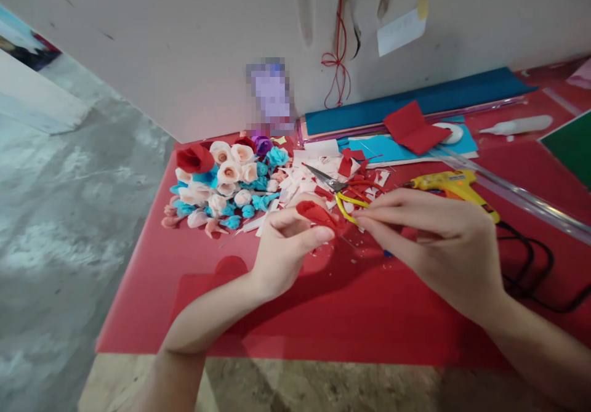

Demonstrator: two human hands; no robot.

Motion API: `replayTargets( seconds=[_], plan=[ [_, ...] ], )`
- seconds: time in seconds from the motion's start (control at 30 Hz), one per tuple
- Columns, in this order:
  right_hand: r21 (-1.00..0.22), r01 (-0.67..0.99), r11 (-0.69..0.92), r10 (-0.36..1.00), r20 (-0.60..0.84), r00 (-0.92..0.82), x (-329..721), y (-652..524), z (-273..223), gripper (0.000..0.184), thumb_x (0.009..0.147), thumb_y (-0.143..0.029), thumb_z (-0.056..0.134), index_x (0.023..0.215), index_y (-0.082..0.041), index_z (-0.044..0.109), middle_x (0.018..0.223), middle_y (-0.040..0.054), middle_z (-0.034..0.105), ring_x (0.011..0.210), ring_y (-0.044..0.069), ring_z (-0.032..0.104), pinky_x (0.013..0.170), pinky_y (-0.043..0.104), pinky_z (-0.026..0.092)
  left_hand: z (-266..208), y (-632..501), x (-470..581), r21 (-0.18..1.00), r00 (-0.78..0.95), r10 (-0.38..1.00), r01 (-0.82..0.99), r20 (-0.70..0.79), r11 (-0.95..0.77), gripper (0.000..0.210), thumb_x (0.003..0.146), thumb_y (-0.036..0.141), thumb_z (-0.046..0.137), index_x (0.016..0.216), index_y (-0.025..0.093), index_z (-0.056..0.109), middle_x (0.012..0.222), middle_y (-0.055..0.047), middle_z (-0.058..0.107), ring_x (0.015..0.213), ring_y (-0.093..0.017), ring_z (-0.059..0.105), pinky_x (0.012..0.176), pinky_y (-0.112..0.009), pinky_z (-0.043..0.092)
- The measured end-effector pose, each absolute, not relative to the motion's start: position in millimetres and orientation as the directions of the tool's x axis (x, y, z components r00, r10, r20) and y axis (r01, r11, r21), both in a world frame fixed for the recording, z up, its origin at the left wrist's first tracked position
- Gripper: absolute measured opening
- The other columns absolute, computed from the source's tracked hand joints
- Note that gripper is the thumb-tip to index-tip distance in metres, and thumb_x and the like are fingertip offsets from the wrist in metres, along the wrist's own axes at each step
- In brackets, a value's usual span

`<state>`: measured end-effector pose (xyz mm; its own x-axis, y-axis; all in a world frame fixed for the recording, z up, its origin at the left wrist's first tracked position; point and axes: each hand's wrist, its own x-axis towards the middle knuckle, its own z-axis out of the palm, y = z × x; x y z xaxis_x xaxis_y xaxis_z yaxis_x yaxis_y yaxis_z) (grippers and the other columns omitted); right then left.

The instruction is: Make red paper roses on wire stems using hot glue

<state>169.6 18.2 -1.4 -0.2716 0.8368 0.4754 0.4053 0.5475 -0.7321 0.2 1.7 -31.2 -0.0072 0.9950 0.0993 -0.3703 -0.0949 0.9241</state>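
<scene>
My left hand (289,246) pinches a curled red paper petal (316,214) between thumb and fingers over the red table. To its right, my right hand (429,233) is closed in a pinch; whatever is between its fingertips is too small to make out. Scissors (339,187) with yellow and red handles lie on white and red paper scraps (300,175), just beyond the hands. The right fingertips overlap a yellow handle in view, and I cannot tell whether they touch it. Left of the scraps is a heap of paper flowers (229,172) in white, blue, red and purple.
A yellow glue gun (446,183) with a black cord (530,258) lies at right. Behind it are folded red paper (415,127), a roll of tape (451,133), blue sheets (378,148) and a white bottle (517,125). A wall (207,48) borders the table's back.
</scene>
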Motion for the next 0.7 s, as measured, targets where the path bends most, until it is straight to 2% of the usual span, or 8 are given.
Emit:
replayTargets(
  seconds=[0.1,0.27,0.4,0.5,0.7],
  plan=[
    [-0.757,0.39,0.524,0.851,0.477,-0.219,173,30,-8,0.012,0.075,-0.013,0.07,0.068,-0.022,0.067,0.07,-0.0026,0.067,0.062,0.011,0.06,0.052,0.022,0.046,-30,2,0,0.921,-0.007,0.996,-0.381,0.089,-0.085,0.012,0.066,0.033,0.079,0.064,0.025,0.07,0.063,0.003,0.062,0.056,-0.008,0.054,0.055,-0.023,0.048],
    [-0.807,0.403,0.431,0.903,0.39,-0.182,178,50,-20,0.014,0.073,-0.022,0.073,0.063,-0.021,0.064,0.068,-0.0002,0.064,0.063,0.013,0.056,0.053,0.026,0.042,-28,4,1,0.936,-0.043,0.998,-0.349,0.044,-0.057,0.02,0.061,0.038,0.08,0.059,0.024,0.067,0.06,0.003,0.061,0.058,-0.01,0.056,0.057,-0.025,0.051],
    [-0.892,0.37,0.262,0.955,0.183,-0.235,179,60,-24,0.011,0.077,-0.023,0.066,0.069,-0.017,0.066,0.06,0.0,0.06,0.053,0.011,0.052,0.048,0.023,0.038,-28,4,1,0.952,-0.108,0.994,-0.298,0.034,-0.065,0.028,0.056,0.043,0.082,0.055,0.022,0.064,0.058,0.003,0.058,0.06,-0.012,0.056,0.06,-0.027,0.053],
    [-0.958,0.266,0.107,0.952,0.022,-0.306,180,64,-24,0.016,0.082,-0.027,0.061,0.073,-0.016,0.066,0.051,-0.002,0.056,0.043,0.008,0.048,0.041,0.019,0.035,-28,4,0,0.948,-0.102,0.994,-0.311,0.033,-0.064,0.027,0.056,0.042,0.082,0.056,0.022,0.064,0.058,0.003,0.058,0.06,-0.012,0.056,0.059,-0.027,0.052],
    [-0.991,0.137,-0.007,0.93,-0.057,-0.363,186,69,-31,0.018,0.084,-0.034,0.061,0.08,-0.019,0.069,0.067,0.0,0.064,0.051,0.008,0.055,0.044,0.016,0.041,-28,4,0,0.946,-0.101,0.994,-0.316,0.043,-0.073,0.026,0.057,0.042,0.082,0.056,0.022,0.065,0.058,0.003,0.058,0.06,-0.012,0.056,0.062,-0.027,0.052]
  ],
)
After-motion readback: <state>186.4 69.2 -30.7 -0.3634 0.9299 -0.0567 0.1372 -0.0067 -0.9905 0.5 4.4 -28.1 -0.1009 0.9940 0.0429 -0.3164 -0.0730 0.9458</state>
